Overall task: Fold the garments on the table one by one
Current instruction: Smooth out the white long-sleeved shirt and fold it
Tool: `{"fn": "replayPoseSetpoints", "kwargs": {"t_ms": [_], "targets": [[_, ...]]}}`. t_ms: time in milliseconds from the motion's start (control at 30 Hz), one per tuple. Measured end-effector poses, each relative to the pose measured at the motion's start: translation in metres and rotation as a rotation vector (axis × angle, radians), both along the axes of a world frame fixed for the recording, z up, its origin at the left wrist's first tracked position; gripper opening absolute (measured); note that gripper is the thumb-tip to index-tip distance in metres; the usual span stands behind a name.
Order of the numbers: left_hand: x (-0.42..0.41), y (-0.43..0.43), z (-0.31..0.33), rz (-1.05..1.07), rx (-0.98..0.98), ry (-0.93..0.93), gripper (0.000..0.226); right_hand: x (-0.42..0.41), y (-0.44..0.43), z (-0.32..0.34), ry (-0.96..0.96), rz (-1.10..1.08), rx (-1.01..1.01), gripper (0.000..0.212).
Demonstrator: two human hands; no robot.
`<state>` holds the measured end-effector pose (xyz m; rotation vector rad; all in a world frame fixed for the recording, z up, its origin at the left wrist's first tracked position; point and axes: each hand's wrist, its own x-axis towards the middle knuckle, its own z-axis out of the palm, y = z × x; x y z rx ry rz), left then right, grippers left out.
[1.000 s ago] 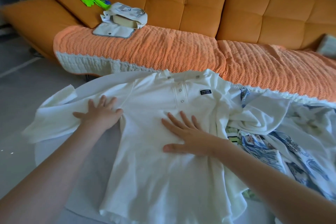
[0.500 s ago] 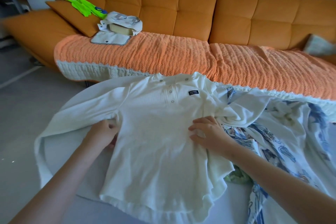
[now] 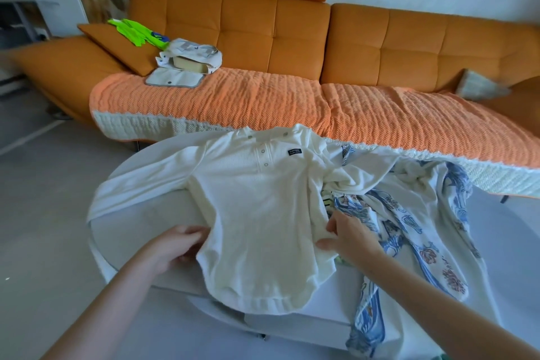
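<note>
The white shirt [image 3: 257,207] is laid face up on the table [image 3: 140,222] in the centre of the frame, with its buttoned neck turned toward the sofa [image 3: 380,47] and its hem hanging a little over the near edge of the table. No fold is seen in it yet. The body is spread flat, one sleeve is stretched toward the left of the frame along the rim of the table, and the other sleeve is bunched toward the right of the frame, where it lies on the other clothes. The left hand [image 3: 172,245] is placed at the side edge of the shirt, lower centre-left, and its fingers [image 3: 194,232] are curled on the fabric there; this place is a little blurred, so the grip is judged more than clearly seen. The right hand [image 3: 347,237] is placed at the opposite side edge, and its thumb and fingers [image 3: 331,225] are closed on the cloth. It is judged that the shirt is only being straightened and flattened, as preparation for the first fold. At the right of the frame a blue-patterned garment [image 3: 415,231] lies crumpled and partly hangs over the edge of the table, and a small part of a striped cloth [image 3: 327,200] is seen under it. No folded garment is seen on the table, so nearly the whole task is judged to be left.
</note>
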<state>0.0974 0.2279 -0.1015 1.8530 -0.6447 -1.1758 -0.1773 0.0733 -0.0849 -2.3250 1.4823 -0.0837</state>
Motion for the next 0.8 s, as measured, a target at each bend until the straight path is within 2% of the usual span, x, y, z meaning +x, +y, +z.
{"fn": "replayPoseSetpoints", "kwargs": {"t_ms": [100,233,400,500,567,600,667,800], "targets": [[-0.011,0.001,0.004,0.043,-0.048,-0.009,0.013,-0.003,0.006,0.004,-0.089,-0.077,0.047,0.018],[-0.011,0.005,0.007,0.274,-0.144,0.082,0.012,-0.016,0.010,0.019,-0.170,-0.136,-0.027,0.014],[0.020,0.037,0.004,0.341,-0.055,-0.131,0.019,-0.051,0.011,0.039,-0.334,-0.282,0.018,0.012],[0.020,0.052,0.000,0.308,0.020,-0.119,0.025,-0.061,0.023,0.033,-0.234,-0.196,0.127,0.011],[0.010,0.054,0.001,0.324,0.014,-0.083,0.022,-0.062,0.031,0.025,-0.049,-0.078,0.156,0.020],[0.007,0.052,0.000,0.321,0.006,-0.080,0.028,-0.062,0.033,0.023,-0.004,-0.046,0.139,0.028],[0.001,0.052,0.000,0.280,0.037,-0.140,0.036,-0.060,0.033,0.021,-0.022,-0.052,0.092,0.038],[0.000,0.059,-0.003,0.237,0.045,-0.267,0.025,-0.061,0.034,0.015,-0.129,-0.122,0.113,0.041]]}}
